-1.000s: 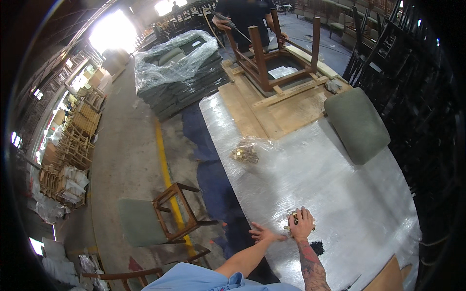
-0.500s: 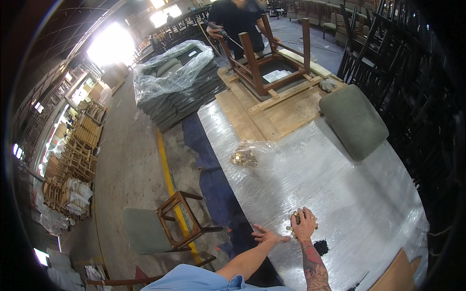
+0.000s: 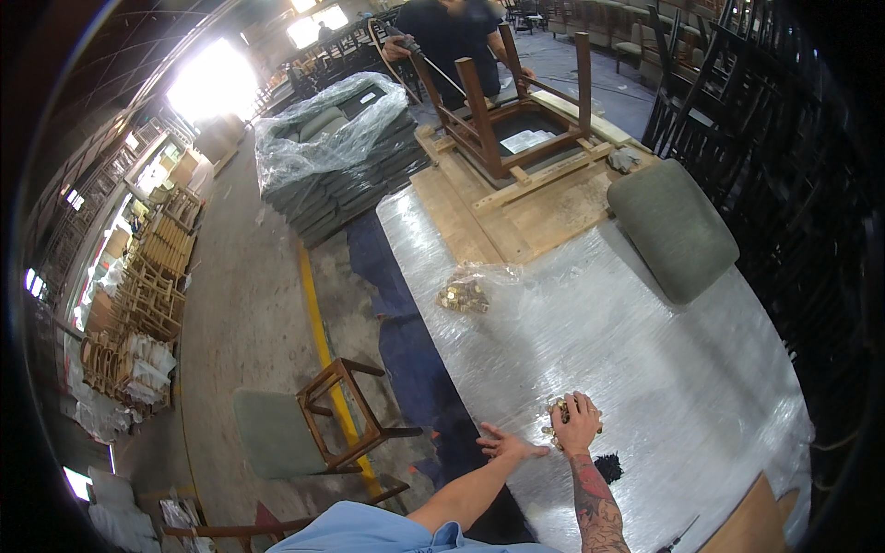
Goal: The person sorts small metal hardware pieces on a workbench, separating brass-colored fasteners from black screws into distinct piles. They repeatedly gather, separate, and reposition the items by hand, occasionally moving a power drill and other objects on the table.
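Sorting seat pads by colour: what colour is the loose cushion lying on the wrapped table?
Grey-green, plain; the padded seat cushion shows best in the head view.

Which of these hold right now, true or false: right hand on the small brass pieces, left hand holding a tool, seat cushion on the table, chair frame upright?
1. The right hand rests on a small pile of brass-coloured hardware. True.
2. The left hand holds a tool. False: it lies flat and empty at the edge of the table.
3. A green seat cushion lies on the table. True.
4. The wooden chair frame stands upright. False: its legs point up.
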Available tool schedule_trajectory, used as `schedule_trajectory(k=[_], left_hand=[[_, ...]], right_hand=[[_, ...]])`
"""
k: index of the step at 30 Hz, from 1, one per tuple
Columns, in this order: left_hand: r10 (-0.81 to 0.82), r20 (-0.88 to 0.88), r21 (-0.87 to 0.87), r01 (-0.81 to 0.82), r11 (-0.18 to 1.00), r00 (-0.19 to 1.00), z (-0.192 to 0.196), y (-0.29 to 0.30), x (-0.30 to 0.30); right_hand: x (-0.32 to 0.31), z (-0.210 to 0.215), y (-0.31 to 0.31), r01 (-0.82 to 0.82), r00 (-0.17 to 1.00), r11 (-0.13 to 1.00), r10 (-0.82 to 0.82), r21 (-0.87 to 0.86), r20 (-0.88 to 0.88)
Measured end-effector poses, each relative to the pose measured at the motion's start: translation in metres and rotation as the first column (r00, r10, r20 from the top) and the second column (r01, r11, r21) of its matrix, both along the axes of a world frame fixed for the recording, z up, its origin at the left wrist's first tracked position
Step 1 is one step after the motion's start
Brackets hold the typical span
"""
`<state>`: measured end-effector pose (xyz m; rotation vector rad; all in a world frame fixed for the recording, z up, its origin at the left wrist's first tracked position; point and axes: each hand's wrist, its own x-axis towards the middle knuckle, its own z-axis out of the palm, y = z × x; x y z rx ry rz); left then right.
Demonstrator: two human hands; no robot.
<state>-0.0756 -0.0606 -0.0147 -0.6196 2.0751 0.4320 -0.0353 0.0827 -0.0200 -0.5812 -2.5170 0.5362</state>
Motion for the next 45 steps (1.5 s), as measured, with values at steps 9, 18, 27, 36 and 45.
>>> schedule_trajectory(k=[9,18,27,36,45], left_hand=[[0.002,0.014,-0.009,-0.002,1.000,1.000,0.005,0.001,-0.001],[-0.009,0.004,-0.052,0.010,0.999,1.000,0.006,0.006,-0.001],[-0.023,0.044,-0.055,0.026,0.998,0.999,0.003,0.004,-0.002],[-0.016,0.043,-0.023,0.017,1.000,0.999,0.016,0.008,-0.004],[0.031,0.034,0.001,-0.031,1.000,0.999,0.000,0.003,-0.004]], right_hand=[[-0.001,0.005,-0.002,-0.007,0.998,1.000,0.009,-0.022,0.056],[-0.001,0.008,-0.002,0.006,0.997,1.000,-0.005,-0.013,0.071],[-0.001,0.009,-0.005,-0.003,0.998,1.000,0.004,-0.016,0.067],[0.000,0.009,-0.002,0.003,0.995,0.998,0.005,-0.071,0.100],[-0.001,0.011,-0.004,0.012,0.992,0.998,-0.003,-0.069,0.123]])
